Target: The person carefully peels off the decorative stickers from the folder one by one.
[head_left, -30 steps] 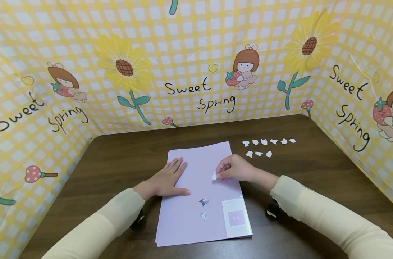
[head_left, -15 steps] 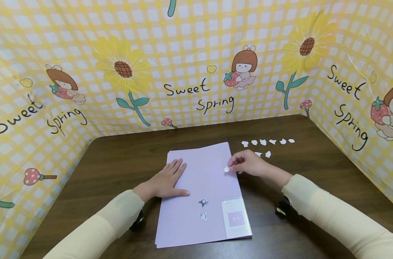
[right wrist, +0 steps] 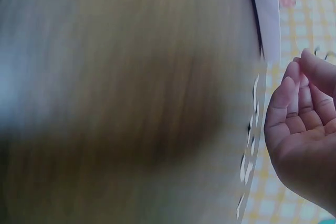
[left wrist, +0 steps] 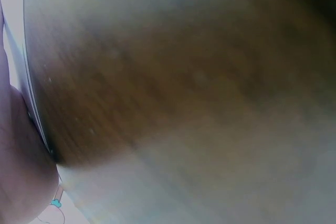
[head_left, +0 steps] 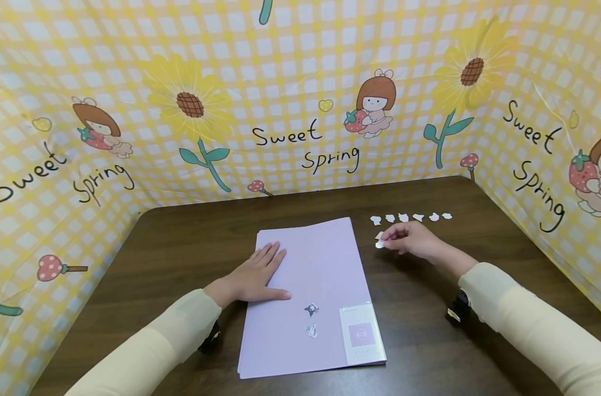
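Observation:
My left hand (head_left: 251, 280) rests with spread fingers on the left side of a lavender paper folder (head_left: 315, 258). To the folder's right, my right hand (head_left: 413, 241) pinches a small white cut-out sticker (head_left: 380, 245) between thumb and fingers, low over the table. Another white sticker (head_left: 379, 235) lies just behind the pinched one; the hand hides the others of that row. Two small character stickers, a dark one (head_left: 311, 309) and a pale one (head_left: 312, 330), lie on the folder's lower half. In the right wrist view, the right hand's fingertips (right wrist: 287, 85) meet the thumb.
A row of several white stickers (head_left: 403, 218) lies behind the right hand. At the folder's lower right corner is a clear pocket with a pink square label (head_left: 362, 334). A yellow checked cloth (head_left: 290, 165) stands around the brown wooden table (head_left: 181, 236).
My right hand has moved right with the white sticker, from above the folder to the table beside the sticker rows. The left hand has stayed in place.

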### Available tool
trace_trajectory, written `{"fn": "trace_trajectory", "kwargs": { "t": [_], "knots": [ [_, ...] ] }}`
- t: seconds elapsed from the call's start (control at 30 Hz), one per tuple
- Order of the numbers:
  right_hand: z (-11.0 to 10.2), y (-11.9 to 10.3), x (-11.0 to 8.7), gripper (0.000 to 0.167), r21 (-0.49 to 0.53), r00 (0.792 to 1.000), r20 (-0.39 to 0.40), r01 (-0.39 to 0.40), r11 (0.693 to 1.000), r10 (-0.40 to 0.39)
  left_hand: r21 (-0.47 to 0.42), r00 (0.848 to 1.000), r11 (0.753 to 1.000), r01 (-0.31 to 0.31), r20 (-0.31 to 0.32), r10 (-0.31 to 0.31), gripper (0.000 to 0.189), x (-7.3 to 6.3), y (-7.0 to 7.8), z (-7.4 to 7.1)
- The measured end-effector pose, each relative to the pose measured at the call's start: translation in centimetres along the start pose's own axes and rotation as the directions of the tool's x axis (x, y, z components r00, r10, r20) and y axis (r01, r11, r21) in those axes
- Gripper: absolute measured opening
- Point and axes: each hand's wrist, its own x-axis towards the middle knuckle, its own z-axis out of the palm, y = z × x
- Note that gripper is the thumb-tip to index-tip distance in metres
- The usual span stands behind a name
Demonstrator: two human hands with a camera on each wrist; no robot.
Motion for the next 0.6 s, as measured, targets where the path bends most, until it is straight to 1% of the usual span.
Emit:
{"fn": "trace_trajectory", "kwargs": {
  "t": [0.17,0.37,0.5,0.6],
  "knots": [
    [-1.9,0.6,-0.5,0.026,-0.031,0.999,-0.037,-0.021,0.999,0.02,0.003,1.0,1.0,0.0,0.013,0.0,0.11,-0.1,0.2,-0.3],
    [-4.3,1.7,-0.9,0.032,-0.052,0.993,-0.099,-0.072,0.996,0.066,-0.022,1.0,1.0,0.001,0.009,-0.001,0.11,0.0,0.0,-0.1],
    [-5.7,2.5,-1.0,0.034,-0.075,0.985,-0.139,-0.113,0.991,0.101,-0.026,1.0,1.0,0.001,-0.004,-0.001,0.11,0.1,-0.2,0.3],
    [-6.4,3.1,-1.1,0.035,-0.087,0.981,-0.156,-0.128,0.988,0.113,-0.018,1.0,1.0,0.008,-0.006,-0.008,0.111,0.1,-0.4,0.5]
  ]
}}
